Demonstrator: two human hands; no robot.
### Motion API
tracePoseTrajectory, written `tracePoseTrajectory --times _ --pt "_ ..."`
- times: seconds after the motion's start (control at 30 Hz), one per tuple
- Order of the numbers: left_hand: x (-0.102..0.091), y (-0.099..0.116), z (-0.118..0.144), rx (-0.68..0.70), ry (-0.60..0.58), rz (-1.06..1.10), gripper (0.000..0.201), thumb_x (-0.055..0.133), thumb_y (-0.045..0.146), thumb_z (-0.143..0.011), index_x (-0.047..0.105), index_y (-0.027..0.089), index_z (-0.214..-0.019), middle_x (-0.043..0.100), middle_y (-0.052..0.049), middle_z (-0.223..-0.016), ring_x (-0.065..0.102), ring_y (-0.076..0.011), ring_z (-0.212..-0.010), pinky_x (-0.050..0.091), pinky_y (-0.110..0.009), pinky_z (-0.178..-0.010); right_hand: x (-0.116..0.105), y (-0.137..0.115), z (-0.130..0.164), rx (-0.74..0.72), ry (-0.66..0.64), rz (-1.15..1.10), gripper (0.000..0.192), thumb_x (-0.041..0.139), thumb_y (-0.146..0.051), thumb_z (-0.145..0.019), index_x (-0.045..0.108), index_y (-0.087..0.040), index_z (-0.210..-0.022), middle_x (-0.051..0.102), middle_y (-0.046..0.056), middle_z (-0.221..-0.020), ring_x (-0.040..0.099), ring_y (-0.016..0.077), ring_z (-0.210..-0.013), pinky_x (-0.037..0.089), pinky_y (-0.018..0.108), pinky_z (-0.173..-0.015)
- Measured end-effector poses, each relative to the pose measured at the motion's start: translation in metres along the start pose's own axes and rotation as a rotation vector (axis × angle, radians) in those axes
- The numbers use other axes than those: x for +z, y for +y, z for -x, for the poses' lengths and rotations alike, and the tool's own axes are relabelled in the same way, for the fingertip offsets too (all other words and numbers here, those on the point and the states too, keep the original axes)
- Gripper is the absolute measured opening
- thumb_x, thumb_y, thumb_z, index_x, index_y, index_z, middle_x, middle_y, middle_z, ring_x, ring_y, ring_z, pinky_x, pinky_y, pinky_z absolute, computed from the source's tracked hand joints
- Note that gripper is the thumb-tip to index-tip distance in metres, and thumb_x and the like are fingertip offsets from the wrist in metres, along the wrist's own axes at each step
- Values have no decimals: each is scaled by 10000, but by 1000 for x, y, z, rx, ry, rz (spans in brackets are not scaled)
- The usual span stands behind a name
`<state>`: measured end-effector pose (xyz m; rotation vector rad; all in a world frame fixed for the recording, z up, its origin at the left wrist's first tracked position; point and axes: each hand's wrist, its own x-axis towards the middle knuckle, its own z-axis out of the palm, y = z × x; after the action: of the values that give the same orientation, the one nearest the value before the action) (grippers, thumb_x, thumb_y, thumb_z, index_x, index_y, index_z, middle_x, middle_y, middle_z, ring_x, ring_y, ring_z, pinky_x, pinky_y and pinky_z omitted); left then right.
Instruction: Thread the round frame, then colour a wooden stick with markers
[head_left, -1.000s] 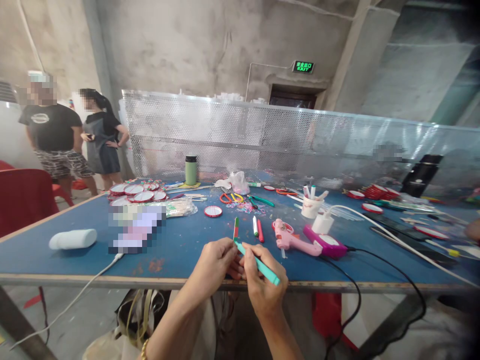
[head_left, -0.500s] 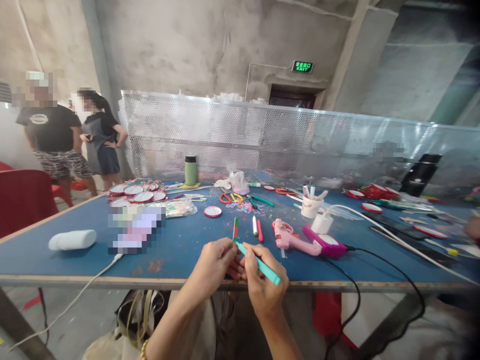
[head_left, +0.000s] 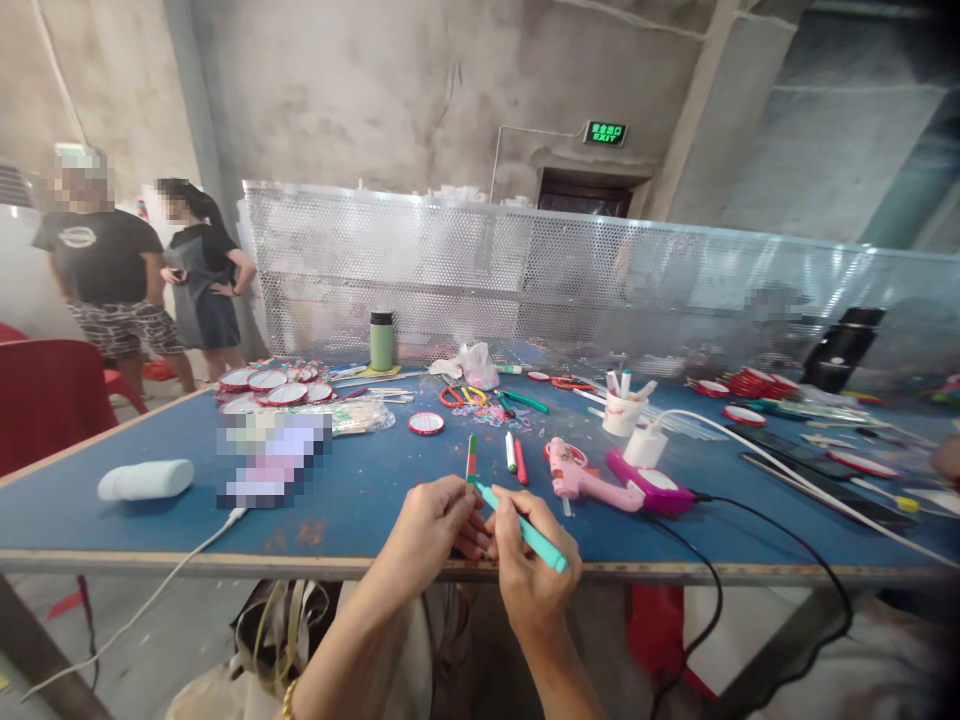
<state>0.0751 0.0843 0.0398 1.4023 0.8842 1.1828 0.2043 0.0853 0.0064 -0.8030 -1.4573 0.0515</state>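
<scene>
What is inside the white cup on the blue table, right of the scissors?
The white cup holds several markers or sticks standing upright, with their white and pale tips poking above the rim. The cup's opaque wall hides their lower parts and anything at the bottom.

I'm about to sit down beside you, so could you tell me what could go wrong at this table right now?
The pink glue gun lies close to the right hand, which holds a teal marker; if it is hot, a reach could burn. Its black cable hangs over the table edge and could snag. The marker tip meets a striped stick pinched in the left hand, so ink may hit fingers.
</scene>
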Motion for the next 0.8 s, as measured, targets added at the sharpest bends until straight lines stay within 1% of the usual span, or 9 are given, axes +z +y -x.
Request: tracePoseTrajectory --times 0.07,0.3,0.53,0.8 --pt "0 0 0 -1 3 -6 368 577 520 -848 541 162 -771 658 -19 -625 662 -149 -537 568 -265 -562 0 1 1 11 0 -13 143 536 -209 -947 675 -184 -928 743 53 -803 721 173 -685 552 229 -551" --pt "1 0 -1 1 24 -4 367 597 503 -829 509 172 -698 650 -16 -617 662 -152 -530 572 -269 -550 -2 0 1 8 -31 -22 142 538 -201 -942 677 -185 -914 723 40 -764 716 170 -680 542 223 -543" --pt "0 0 1 16 21 -19 302 593 429 -824 509 175 -685 630 -1 -604 645 -149 -519 573 -281 -558 -1 -7 -4 -65 -40 -13 158 524 -170 -944 679 -178 -916 715 23 -735 700 149 -634 554 237 -616" --pt "-1 -3 -1 39 24 -61 243 561 369 -836 529 177 -691 617 8 -609 647 -158 -535 569 -277 -553 0 -7 -5 -89 -56 -25 160 523 -162 -940 683 -165 -920 706 28 -727 693 151 -630 545 240 -613"
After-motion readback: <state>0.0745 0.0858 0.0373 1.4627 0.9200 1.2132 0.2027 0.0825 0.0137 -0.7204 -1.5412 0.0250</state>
